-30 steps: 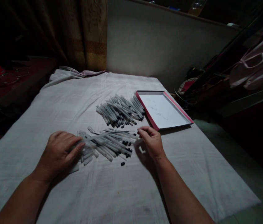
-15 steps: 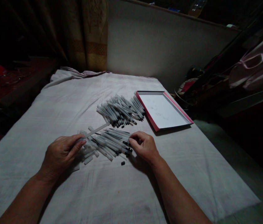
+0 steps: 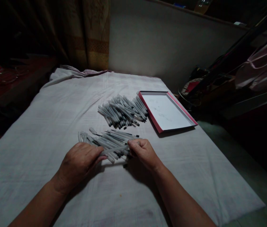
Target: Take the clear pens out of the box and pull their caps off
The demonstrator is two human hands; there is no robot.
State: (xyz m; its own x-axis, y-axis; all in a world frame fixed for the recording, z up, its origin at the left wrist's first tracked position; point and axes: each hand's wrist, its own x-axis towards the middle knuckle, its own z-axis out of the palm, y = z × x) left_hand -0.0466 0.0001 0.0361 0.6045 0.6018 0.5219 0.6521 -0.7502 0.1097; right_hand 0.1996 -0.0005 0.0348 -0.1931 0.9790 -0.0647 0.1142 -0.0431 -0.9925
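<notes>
Between my hands is a translucent pen barrel (image 3: 115,149), held low over the nearer pile. My left hand (image 3: 79,162) is closed around its left end. At its right end the fingers of my right hand (image 3: 144,153) are pinched shut on it; whether they also hold a small part is hidden. Under and behind the barrel lies a loose pile of clear pen parts (image 3: 109,138), with thin dark refills and black ends among them. Clear caps (image 3: 83,136) lie by my left hand. A small black plug (image 3: 125,165) rests on the cloth near my right hand.
Farther back is a larger heap of pens (image 3: 121,110) with dark ends. Beside it, on the right, stands a shallow red-edged box lid (image 3: 157,126) with a white inside. A pale checked cloth (image 3: 53,126) covers the table. A wall (image 3: 147,41) rises behind.
My left hand has moved right and slightly toward me, bringing the pen barrel across to my right hand. My right hand now closes on the barrel's end.
</notes>
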